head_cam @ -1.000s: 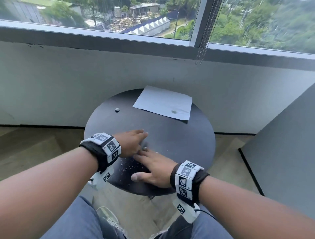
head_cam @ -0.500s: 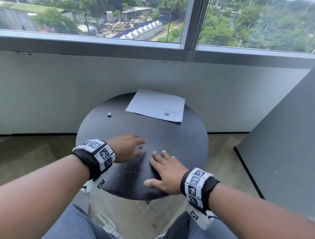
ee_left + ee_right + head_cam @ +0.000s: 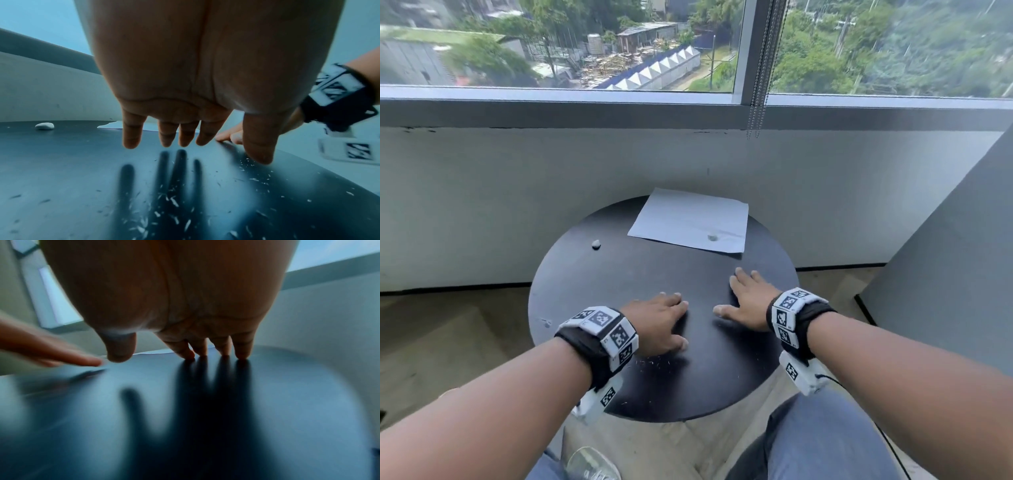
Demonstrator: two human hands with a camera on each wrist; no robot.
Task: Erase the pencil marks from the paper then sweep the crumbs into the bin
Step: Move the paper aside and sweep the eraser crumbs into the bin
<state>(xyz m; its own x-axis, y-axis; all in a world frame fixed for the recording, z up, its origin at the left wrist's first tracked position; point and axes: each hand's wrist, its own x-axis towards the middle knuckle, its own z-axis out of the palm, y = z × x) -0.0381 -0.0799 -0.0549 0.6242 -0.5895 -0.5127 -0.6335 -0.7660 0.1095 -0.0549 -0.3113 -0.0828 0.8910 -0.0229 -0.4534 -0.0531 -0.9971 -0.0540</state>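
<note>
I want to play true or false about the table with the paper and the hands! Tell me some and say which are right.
1. Both hands lie flat on the round black table. True: left hand and right hand are open.
2. The paper is under the left hand. False: it lies at the far edge, untouched.
3. Eraser crumbs are near the left hand. True.
4. The right hand holds an eraser. False: it holds nothing.
5. A small white lump sits on the table left of the paper. True.
</note>
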